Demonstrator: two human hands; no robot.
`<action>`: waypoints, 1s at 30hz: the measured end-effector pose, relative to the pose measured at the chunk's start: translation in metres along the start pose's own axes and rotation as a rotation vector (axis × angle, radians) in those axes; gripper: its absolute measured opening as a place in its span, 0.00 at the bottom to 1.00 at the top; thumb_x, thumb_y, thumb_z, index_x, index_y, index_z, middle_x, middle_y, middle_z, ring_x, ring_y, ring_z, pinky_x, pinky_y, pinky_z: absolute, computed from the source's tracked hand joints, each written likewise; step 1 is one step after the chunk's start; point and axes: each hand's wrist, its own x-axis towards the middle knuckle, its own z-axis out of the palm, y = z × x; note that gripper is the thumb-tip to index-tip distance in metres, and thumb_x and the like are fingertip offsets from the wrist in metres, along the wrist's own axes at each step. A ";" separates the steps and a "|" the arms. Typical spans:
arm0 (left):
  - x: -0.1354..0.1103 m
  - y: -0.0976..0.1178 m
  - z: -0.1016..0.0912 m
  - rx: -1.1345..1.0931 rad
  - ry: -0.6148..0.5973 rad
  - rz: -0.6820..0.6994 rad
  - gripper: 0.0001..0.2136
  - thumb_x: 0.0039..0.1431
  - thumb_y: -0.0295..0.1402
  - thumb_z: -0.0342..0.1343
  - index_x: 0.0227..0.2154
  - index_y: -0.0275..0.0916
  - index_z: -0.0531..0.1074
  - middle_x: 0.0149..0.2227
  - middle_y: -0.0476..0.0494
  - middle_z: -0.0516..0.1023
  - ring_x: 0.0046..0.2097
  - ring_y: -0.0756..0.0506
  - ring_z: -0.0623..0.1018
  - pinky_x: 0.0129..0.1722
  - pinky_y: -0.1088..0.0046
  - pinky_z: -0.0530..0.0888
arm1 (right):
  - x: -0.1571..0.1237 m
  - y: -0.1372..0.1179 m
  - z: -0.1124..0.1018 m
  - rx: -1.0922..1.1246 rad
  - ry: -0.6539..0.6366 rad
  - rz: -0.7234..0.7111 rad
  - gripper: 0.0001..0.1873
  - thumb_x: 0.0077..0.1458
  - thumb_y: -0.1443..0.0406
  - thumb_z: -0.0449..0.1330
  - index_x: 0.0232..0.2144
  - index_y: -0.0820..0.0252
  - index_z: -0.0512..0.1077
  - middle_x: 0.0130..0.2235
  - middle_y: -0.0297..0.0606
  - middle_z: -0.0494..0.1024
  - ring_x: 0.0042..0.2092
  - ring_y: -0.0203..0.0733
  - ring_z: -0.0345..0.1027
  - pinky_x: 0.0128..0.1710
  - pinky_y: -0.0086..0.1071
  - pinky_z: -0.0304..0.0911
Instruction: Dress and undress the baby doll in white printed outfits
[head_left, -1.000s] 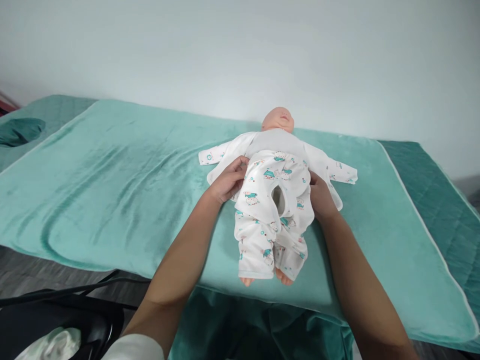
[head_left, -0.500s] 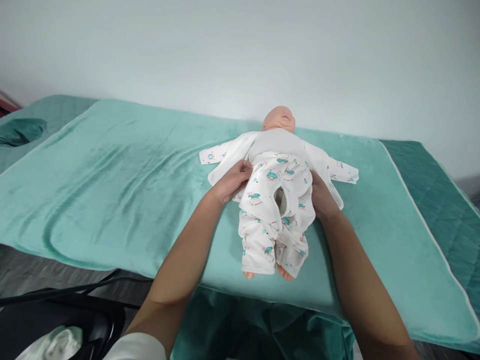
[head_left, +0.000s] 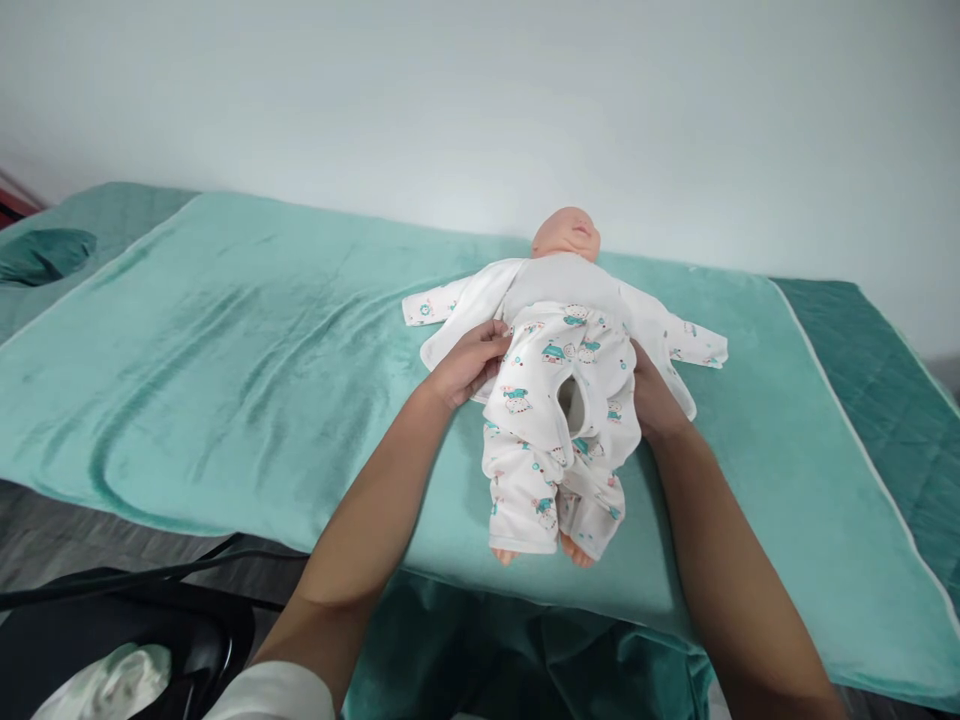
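Observation:
A baby doll point(head_left: 568, 236) lies on its back, head toward the wall. It wears a white jacket point(head_left: 646, 312), spread open with the sleeves out to both sides, over a pale undershirt point(head_left: 559, 282). Its white open-crotch baby pants point(head_left: 536, 390) carry a teal cartoon print and reach up to the belly; the toes show below the cuffs. At the waist on the left side, my left hand point(head_left: 474, 362) pinches the edge of the pants with thumb and fingers. My right hand point(head_left: 660, 398) closes on the opposite side of the waist, its fingertips hidden by the cloth and the doll.
A smooth teal sheet point(head_left: 225, 380) covers the bed, with a darker quilted cover point(head_left: 862, 350) showing at the right end. Behind it stands a white wall point(head_left: 480, 110). Below left, a black chair point(head_left: 97, 620) holds a crumpled light cloth point(head_left: 112, 685).
The view has shifted slightly, so the doll and hands appear a little further right. Both hands keep their places at the sides of the pants' waist.

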 end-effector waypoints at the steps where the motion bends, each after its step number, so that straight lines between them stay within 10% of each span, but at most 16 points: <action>1: 0.000 0.000 0.000 0.000 0.008 0.009 0.18 0.44 0.37 0.72 0.32 0.39 0.69 0.27 0.54 0.70 0.29 0.53 0.71 0.30 0.76 0.68 | 0.000 -0.001 0.000 -0.006 -0.013 -0.007 0.32 0.42 0.53 0.74 0.51 0.45 0.73 0.58 0.36 0.77 0.59 0.56 0.71 0.63 0.52 0.67; 17: -0.001 0.001 -0.001 -0.009 -0.055 -0.025 0.18 0.42 0.35 0.73 0.34 0.36 0.74 0.31 0.50 0.77 0.33 0.52 0.75 0.37 0.74 0.73 | -0.001 0.003 -0.003 -0.094 -0.041 -0.066 0.41 0.42 0.52 0.75 0.58 0.44 0.69 0.64 0.38 0.70 0.66 0.56 0.61 0.66 0.51 0.63; 30: -0.005 0.003 0.007 -0.016 0.003 0.085 0.15 0.44 0.35 0.72 0.26 0.38 0.69 0.24 0.54 0.70 0.27 0.54 0.68 0.28 0.75 0.65 | -0.003 -0.008 0.003 -0.085 0.031 -0.024 0.29 0.45 0.49 0.72 0.48 0.45 0.73 0.56 0.37 0.78 0.62 0.57 0.66 0.61 0.49 0.67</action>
